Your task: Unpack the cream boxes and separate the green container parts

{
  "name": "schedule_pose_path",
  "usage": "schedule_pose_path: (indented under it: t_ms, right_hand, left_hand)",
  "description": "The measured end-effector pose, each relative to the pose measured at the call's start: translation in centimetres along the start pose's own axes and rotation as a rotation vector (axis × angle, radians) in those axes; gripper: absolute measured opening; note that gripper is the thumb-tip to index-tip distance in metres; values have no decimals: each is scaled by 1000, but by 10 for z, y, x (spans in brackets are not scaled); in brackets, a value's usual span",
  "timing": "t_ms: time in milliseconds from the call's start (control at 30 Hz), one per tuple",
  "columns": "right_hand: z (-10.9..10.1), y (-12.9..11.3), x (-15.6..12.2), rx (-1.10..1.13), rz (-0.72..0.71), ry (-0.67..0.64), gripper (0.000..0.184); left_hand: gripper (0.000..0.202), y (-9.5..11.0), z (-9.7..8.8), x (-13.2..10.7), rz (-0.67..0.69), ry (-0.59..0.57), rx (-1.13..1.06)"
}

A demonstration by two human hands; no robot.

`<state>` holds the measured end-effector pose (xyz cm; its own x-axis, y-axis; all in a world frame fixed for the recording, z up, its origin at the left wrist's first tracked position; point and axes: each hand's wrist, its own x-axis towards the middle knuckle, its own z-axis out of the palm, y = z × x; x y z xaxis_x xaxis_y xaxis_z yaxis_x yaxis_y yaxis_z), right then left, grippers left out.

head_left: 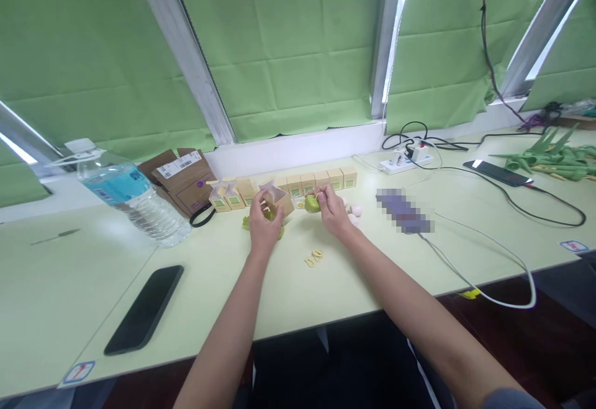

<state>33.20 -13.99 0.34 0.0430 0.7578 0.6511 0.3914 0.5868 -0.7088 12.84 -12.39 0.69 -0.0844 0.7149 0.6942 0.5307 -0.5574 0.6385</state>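
Nearest the camera, a dark phone (143, 310) lay face down on the pale green table (326, 285), close to its front edge, and a red-marked sticker (78, 372) sat at the corner. Two small yellow rings (313, 257) lay between the forearms. Farther in, the left hand (264, 223) was curled round an open tan box (275, 198) with its flaps up; the fingers wrapped behind it, so how tightly they closed could not be told. Green pieces (279, 232) showed under that hand, mostly hidden. The right hand (331, 208) pinched a small round green object (311, 203) between thumb and fingertips, just beside the box; what it was could not be made out. Pale pink bits (356, 211) peeked from behind the right wrist. A blurred patch (404, 211) covered something to the right. Behind stood a row of small boxes (321, 180), a water bottle (133, 197), brown cardboard (184, 177), a power strip (406, 159) with cables, a second phone (497, 173), and green plastic stems (554, 157) cut off by the right edge
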Motion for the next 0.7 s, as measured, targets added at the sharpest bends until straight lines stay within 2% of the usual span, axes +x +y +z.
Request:
schedule_pose_path:
  t_ms: [233,400,533,700]
  right_hand:
    - [-1,0,0,-31,-24,-36,27]
    - [-1,0,1,-59,1,-78,28]
    - [-3,-3,1,-49,6,-102,29]
    - [-5,-11,-1,-16,-44,-260,34]
  left_hand:
    - [57,-4,4,-2,137,-42,-93]
    - [56,-6,6,-6,215,-96,-66]
    - [52,-1,4,-5,278,-90,26]
    - [49,8,0,-4,329,-84,122]
